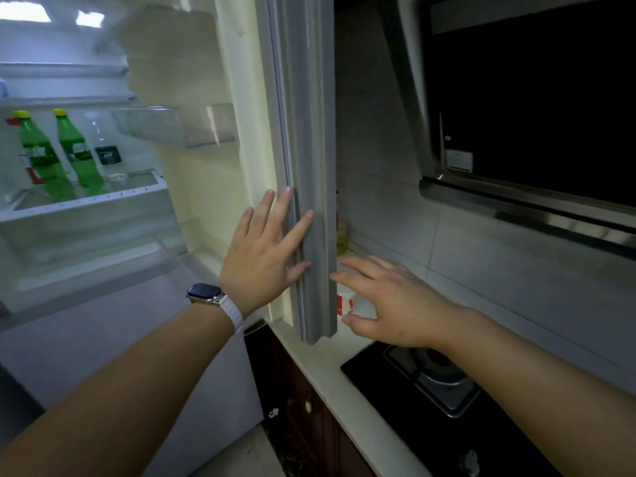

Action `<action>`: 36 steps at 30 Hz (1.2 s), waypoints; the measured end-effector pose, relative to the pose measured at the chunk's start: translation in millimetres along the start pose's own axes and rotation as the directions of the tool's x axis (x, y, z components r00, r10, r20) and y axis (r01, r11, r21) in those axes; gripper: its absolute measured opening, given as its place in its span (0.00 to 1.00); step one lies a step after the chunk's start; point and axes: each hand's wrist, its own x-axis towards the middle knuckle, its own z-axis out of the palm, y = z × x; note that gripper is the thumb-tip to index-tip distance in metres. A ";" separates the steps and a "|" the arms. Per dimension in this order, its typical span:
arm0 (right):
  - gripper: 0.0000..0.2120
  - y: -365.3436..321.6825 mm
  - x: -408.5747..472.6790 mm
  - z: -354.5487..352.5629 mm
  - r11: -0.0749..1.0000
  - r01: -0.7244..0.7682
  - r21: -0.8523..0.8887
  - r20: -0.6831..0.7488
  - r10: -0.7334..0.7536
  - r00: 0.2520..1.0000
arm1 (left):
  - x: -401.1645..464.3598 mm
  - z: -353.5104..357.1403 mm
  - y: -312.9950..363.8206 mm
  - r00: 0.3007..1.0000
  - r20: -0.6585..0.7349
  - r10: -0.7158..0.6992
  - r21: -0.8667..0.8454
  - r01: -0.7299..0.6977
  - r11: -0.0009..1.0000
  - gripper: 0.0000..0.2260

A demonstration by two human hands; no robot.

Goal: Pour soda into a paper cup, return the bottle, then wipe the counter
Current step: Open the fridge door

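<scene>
At the far left the fridge interior (86, 235) stands lit, its glass shelves pale and a little blurred. On one shelf two green soda bottles (74, 153) with yellow caps stand side by side, tilted by the wide lens; their labels are green and white, but the print is too blurred to read. Just to their right stands a clear bottle (105, 149) with a dark label, whose writing is also illegible. A clear door bin (179, 127) hangs further right on the inner side of the fridge door (309, 166), which is swung open and seen edge-on, its grey seal running down the middle of the view.

The left hand (265, 256), with a dark-faced watch (204, 292) on a white band at the wrist, lies flat against the door's inner edge, fingers straight and spread, gripping nothing. The right hand (385, 297) reaches toward the outer side of the same edge, fingers extended and relaxed, holding nothing; whether its fingertips touch the door cannot be told.

Behind the right hand, on the pale counter (330, 383), sits a white paper cup (346, 301) with a red mark, unreadable. A yellowish bottle (341, 235) stands behind it beside the tiled wall. Further right lie a black gas hob (430, 390) and, above it, a dark range hood (533, 115) bearing a small white sticker too small to read.
</scene>
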 end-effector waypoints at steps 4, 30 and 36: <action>0.32 20.5 3.8 -0.3 0.997 -0.079 -0.023 -0.039 0.078 0.996 | 26.0 22.4 7.3 0.999 -0.010 0.045 -0.051 -0.045 0.998 0.39; 0.32 63.1 14.3 2.9 0.959 -0.269 -0.084 -0.064 0.264 0.962 | 109.5 77.6 36.1 0.991 0.048 0.123 -0.106 -0.118 0.987 0.31; 0.32 55.1 21.1 -1.2 0.974 -0.214 -0.078 -0.069 0.209 0.975 | 101.5 52.3 24.9 0.978 0.000 0.208 -0.259 -0.201 0.945 0.28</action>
